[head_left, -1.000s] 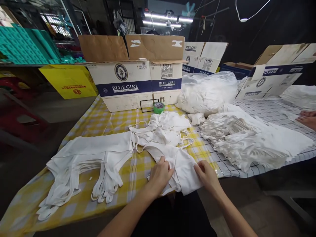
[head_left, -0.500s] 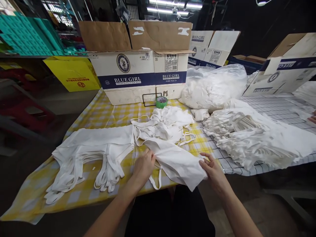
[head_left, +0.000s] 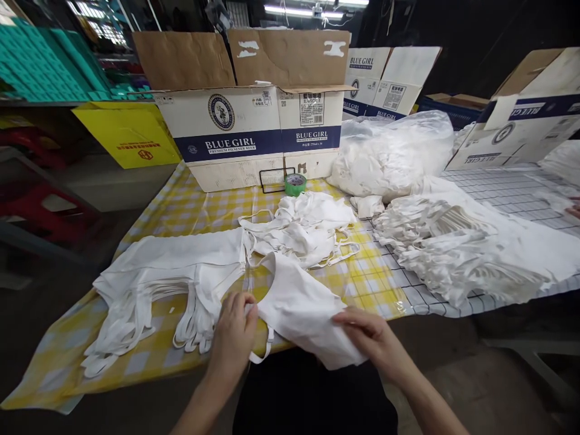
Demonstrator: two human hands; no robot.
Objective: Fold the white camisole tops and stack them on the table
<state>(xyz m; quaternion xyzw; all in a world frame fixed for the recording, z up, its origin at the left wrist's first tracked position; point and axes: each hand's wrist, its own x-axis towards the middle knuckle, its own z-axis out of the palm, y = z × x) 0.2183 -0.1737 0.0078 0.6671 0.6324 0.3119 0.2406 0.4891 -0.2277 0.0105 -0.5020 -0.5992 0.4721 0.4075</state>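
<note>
Left fingers (head_left: 238, 299) and right fingers (head_left: 356, 317), nearly closed, pinch a white garment (head_left: 301, 302) at nine and three o'clock; green tape (head_left: 295, 186), twelve o'clock.

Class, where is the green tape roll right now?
In the head view, the green tape roll sits upper centre, before the big carton, beside the black wire frame.

Our left hand (head_left: 238, 323) has shifted left and nearer, from the middle of the white fabric garment (head_left: 303, 305) to its left edge. Our right hand (head_left: 369, 335) has come left and nearer from the garment's right end, its fingers now over the cloth. The narrow white strap (head_left: 265, 350) has swung left, and the bunched cloth has been spread smoother.
</note>
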